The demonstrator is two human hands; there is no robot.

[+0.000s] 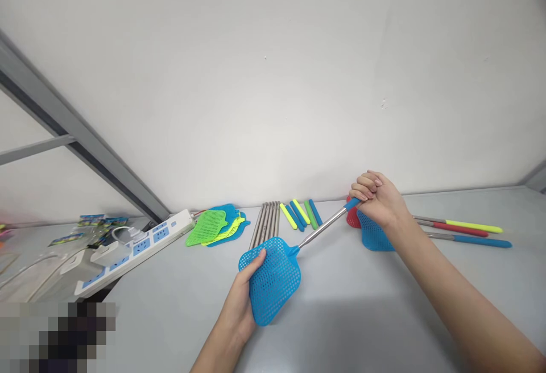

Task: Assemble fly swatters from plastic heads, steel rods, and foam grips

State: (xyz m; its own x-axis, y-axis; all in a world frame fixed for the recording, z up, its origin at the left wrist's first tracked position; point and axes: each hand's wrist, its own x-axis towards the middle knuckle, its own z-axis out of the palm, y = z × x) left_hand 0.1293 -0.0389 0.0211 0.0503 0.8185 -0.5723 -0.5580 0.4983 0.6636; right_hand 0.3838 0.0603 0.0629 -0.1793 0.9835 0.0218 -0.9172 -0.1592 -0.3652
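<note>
Gripping a blue fly swatter (pixel 294 253) at both ends, the person holds it just above the grey worktop (pixel 350 316), near the middle of the view. The left hand (pixel 243 305) clasps the blue mesh head (pixel 271 279) from its seven o'clock side, thumb across the near corner. The right hand (pixel 377 199), clenched into a fist, grasps the blue grip (pixel 352 203) at the far end of the extended metal rod (pixel 322 228), which runs toward two o'clock from the head.

The rod looks telescopic, so a hard pull could slip a section out of its sleeve, or draw the rod from the socket in the mesh head. A twist from either hand could bend the thin tube or crack the plastic neck.

Directly under the right wrist lie a red mesh head (pixel 352 220) and another blue mesh head (pixel 373 236); a dropping forearm could push them back toward the wall. At three o'clock from that hand, three finished handles (pixel 463 231) lie side by side and could roll if nudged. At eleven o'clock from the left hand sit bare metal rods (pixel 265 224), loose coloured grips (pixel 301 214) and a stack of green, yellow and blue mesh heads (pixel 217 227); a swinging swatter head could scatter them.
</note>
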